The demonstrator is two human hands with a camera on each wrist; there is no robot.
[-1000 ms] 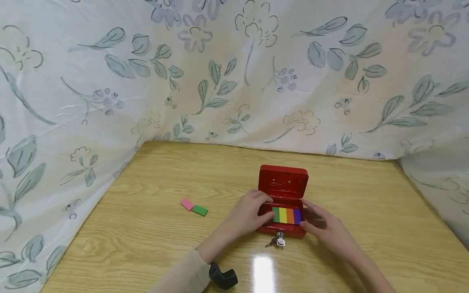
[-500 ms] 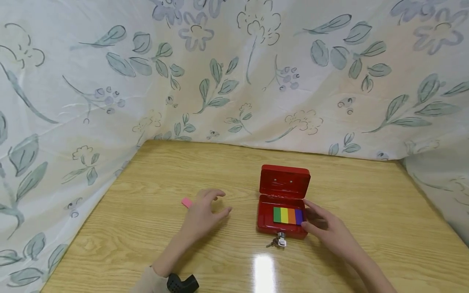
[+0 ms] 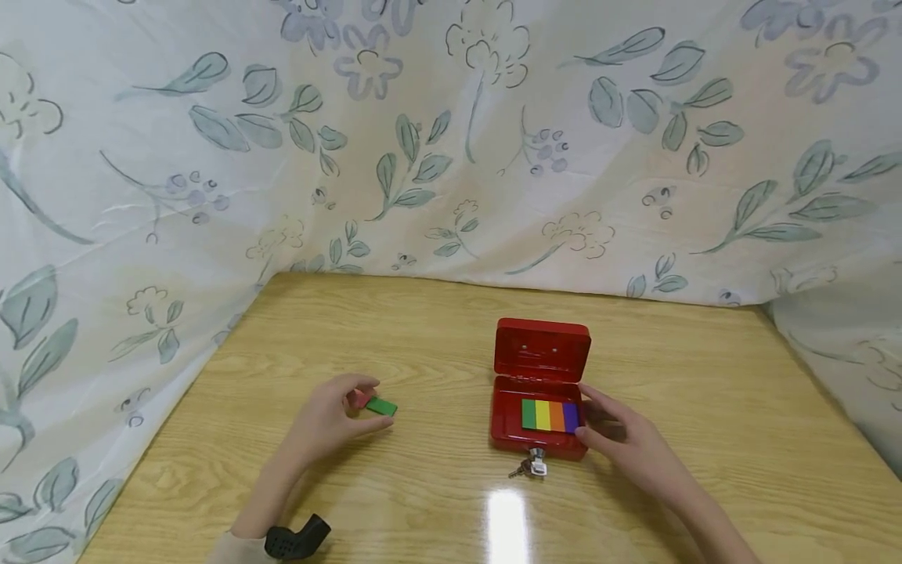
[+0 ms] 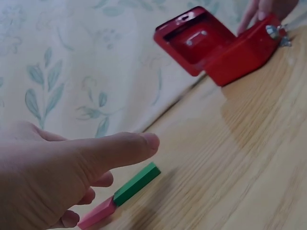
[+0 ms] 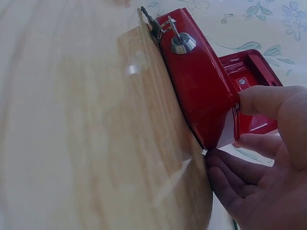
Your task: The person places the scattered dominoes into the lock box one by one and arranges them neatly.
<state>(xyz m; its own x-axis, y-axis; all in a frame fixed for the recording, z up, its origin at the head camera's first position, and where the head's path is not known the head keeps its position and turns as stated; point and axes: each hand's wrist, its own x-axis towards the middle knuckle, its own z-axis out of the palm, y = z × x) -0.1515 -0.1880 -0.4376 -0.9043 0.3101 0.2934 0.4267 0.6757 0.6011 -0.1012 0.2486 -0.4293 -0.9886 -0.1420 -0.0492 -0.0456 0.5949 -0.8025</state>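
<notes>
L hand [image 3: 324,415] is by 2 loose blocks, fingers wide apart, nothing held: a flat pink rectangular block [image 3: 361,400] lies b/w thumb & fingers, w/ a flat green rectangular block [image 3: 383,406] end to end w/ it. Both sit on the light wood-grain counter [image 3: 423,486], well L of the open red metal cash box [image 3: 506,407]. R hand [image 3: 627,439] grips the box's R side, thumb at the rim, other fingers low along the outer wall.

Step in hand, prob.: taking a loose block. Next move likely calls for narrowing L fingers on one block w/o nudging its neighbour, R hand steadying the box. Inside, a row of green, yellow, orange & purple flat blocks [image 3: 550,416] lies toward the R wall, bare floor to its L.

Hard to see: pink block part-covered by L hand in head view & cut off in L wrist view; can't tell if L fingers touch it. Box interior mostly hidden from both wrist cams. Small silver keys [image 3: 524,468] at the front lock: number unclear.
</notes>
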